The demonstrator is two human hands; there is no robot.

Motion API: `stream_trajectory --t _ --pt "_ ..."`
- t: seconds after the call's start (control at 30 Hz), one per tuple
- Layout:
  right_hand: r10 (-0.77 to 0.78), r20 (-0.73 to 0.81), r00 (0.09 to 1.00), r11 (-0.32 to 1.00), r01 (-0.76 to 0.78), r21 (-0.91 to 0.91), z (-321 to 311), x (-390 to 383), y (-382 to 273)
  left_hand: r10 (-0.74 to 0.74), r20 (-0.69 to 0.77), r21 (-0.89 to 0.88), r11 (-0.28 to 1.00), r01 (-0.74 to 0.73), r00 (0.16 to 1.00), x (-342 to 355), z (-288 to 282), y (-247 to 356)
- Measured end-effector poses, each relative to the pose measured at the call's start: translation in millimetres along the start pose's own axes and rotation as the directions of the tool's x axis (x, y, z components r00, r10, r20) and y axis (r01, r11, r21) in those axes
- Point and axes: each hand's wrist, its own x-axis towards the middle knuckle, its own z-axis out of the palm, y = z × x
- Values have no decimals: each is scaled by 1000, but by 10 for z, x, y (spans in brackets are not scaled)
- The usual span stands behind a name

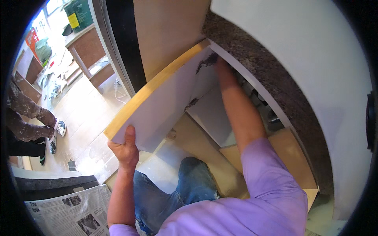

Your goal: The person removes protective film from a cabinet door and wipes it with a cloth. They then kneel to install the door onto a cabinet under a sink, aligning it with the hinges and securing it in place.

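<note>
A cabinet door (157,108) with a pale inner face and a yellowish wood edge stands swung out from its cabinet. My left hand (125,150) is closed round the door's near corner, its thumb lying on the inner face. Up at the far end, my right hand (221,65) reaches into the cabinet by a dark upper hinge (208,61); its fingers are hidden there. A lower dark hinge (191,104) sits between the door and a pale inner panel (212,114). Another wooden door (289,153) lies to the right of my forearm.
A brown speckled countertop edge (271,78) curves above the cabinet, under a white surface (299,51). Beyond the doorway at left stand another person's legs (29,114), near a wooden bench (87,51) and scattered items. Newspaper (75,212) lies at the lower left.
</note>
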Motion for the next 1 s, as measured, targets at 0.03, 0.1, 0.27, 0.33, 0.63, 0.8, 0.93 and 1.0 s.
stream_trajectory --t 0.03,0.1,0.27,0.33,0.63,0.8,0.93,1.0 --pt "3 2 1000 1000 -3 4 -14 -43 -1 20 24 -8 1000 -20 1000 -69 31 51" --pt "12 6 1000 1000 -12 16 -20 -67 -24 54 73 -16 998 -53 996 -322 105 152" --pt "27 4 1000 999 -27 37 -100 -169 -8 315 481 92 910 -404 818 -729 487 530" --pt "28 9 1000 999 -28 40 -160 -205 26 342 491 115 886 -448 801 -813 674 646" --pt "-491 454 743 495 667 -556 -1366 -1662 1364 8 579 230 958 -172 816 -1022 867 649" --pt "399 132 907 885 -343 -315 -1890 -3653 1223 -159 579 361 929 -77 799 -1057 825 735" --pt "262 39 964 898 -229 -375 -2478 -4034 1370 -27 614 360 899 -249 789 -1235 1207 835" --pt "1 85 996 856 44 -516 -2672 -4138 1482 8 616 339 900 -274 788 -1397 1401 884"
